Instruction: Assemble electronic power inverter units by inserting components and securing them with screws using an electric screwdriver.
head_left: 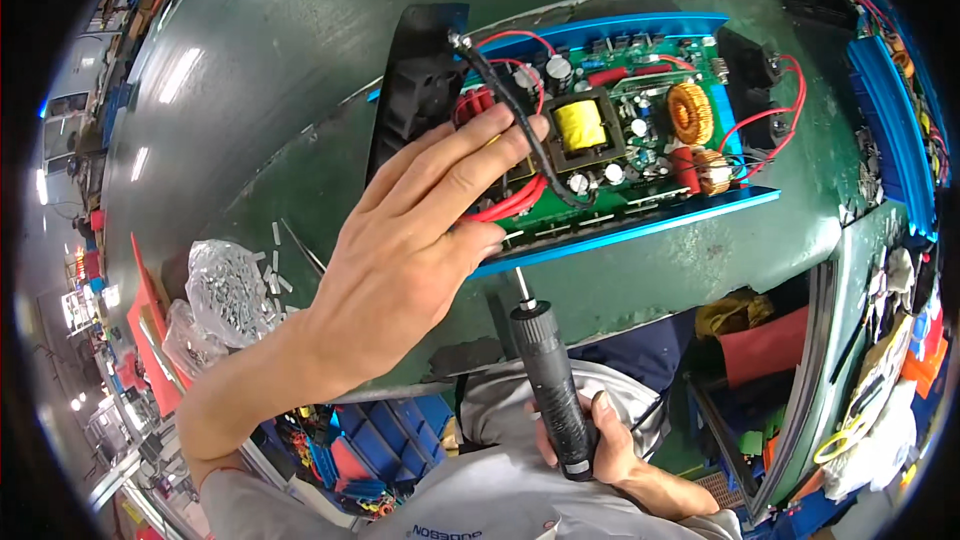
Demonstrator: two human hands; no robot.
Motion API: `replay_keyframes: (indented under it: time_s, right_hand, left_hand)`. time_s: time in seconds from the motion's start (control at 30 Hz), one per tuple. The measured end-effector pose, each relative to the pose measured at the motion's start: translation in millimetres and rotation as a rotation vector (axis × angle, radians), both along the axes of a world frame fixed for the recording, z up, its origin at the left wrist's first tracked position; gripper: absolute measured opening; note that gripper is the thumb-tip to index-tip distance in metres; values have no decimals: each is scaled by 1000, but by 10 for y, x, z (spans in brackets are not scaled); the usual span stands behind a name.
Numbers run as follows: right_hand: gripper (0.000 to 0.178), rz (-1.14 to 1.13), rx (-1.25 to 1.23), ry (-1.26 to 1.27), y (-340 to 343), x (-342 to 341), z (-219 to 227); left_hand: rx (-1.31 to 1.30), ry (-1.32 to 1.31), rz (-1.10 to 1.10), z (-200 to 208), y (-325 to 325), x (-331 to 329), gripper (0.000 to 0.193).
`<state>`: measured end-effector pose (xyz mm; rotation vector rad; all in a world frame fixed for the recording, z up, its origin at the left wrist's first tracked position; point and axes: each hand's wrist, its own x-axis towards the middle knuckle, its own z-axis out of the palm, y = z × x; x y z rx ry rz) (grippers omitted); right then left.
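Note:
A blue metal casing (pixel 650 227) lies on the bench with a green circuit board (pixel 660 172) inside, carrying a yellow-wrapped transformer (pixel 582 126) and copper coils (pixel 690 113). At its left end stands a black end panel (pixel 418 75), and a thick black cable (pixel 520 123) arches over the board. My left hand (pixel 405 225) lies across the left part of the board, fingers stretched out by the cable and thumb at the casing's near wall. Below, my right hand (pixel 612 445) is wrapped round a black electric screwdriver (pixel 548 380); its bit points up at the near wall. Contact there is unclear.
Left on the bench are a clear plastic bag of small metal parts (pixel 228 288), small white tubes (pixel 275 265) and pointed tweezers (pixel 303 245). Black end pieces with red wires (pixel 760 130) lie right of the casing. Another blue casing (pixel 893 130) stands far right. Blue bins (pixel 405 430) sit below.

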<state>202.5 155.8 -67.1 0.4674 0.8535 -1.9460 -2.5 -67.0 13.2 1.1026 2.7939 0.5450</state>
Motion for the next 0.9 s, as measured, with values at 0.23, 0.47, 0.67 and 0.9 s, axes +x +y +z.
replay_keyframes:
  time_s: [0.23, 0.47, 0.67, 0.9]
  right_hand:
    - [103, 4, 31, 9, -12, 29, 13]
    - [99, 32, 75, 108, -49, 21, 24]
    - [91, 13, 241, 212, -105, 54, 57]
    - [91, -30, -42, 103, -33, 56, -75]
  left_hand:
    - [-78, -118, -44, 115, 38, 42, 12]
    - [-98, -166, 31, 205, 66, 261, 27]
    - [-76, -46, 44, 46, 45, 321, 29]
    - [-16, -15, 60, 0, 90, 355, 30]
